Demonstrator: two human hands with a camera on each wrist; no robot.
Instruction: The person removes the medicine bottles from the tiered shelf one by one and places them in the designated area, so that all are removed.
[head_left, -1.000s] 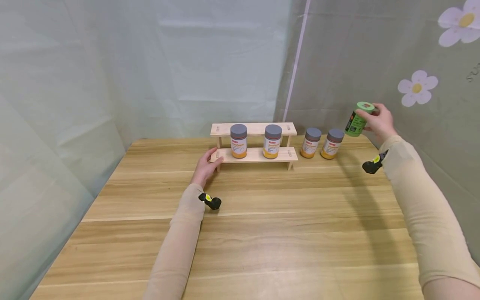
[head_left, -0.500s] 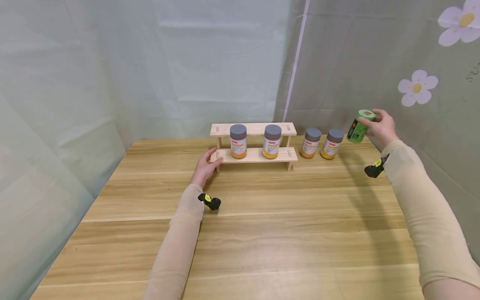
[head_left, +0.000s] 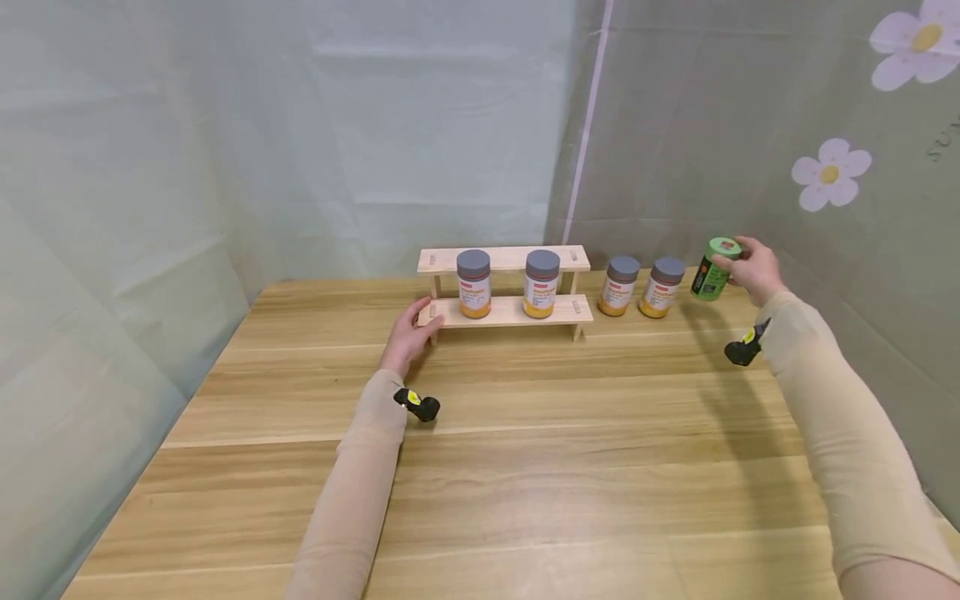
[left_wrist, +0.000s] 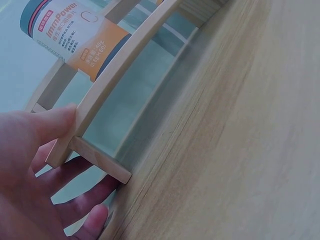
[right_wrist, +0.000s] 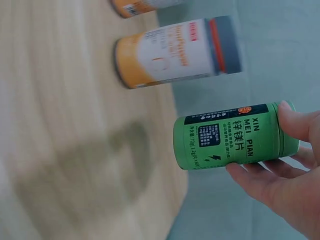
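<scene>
My right hand (head_left: 756, 271) holds a green supplement bottle (right_wrist: 227, 137) near its lid, thumb on one side and fingers on the other. The bottle is close over the table at the back right, beside the grey-capped bottles. At the left end of a two-step wooden shelf (head_left: 510, 310), my left hand (head_left: 407, 337) grips the lower board. In the left wrist view the thumb lies on the board (left_wrist: 115, 75) and the fingers reach under it, around the leg. Two grey-capped supplement bottles with white and orange labels, a left one (head_left: 474, 285) and a right one (head_left: 542, 285), stand upright on the lower step.
Two more grey-capped bottles, one (head_left: 619, 287) near the shelf and another (head_left: 662, 289) further right, stand on the wooden table (head_left: 525, 467). Behind the table hangs a pale curtain (head_left: 450, 125), with a grey flowered one (head_left: 697, 125) at the right.
My right hand has lowered the green bottle toward the table, just right of the grey-capped bottles. The left hand stays on the shelf. The head view has shifted slightly.
</scene>
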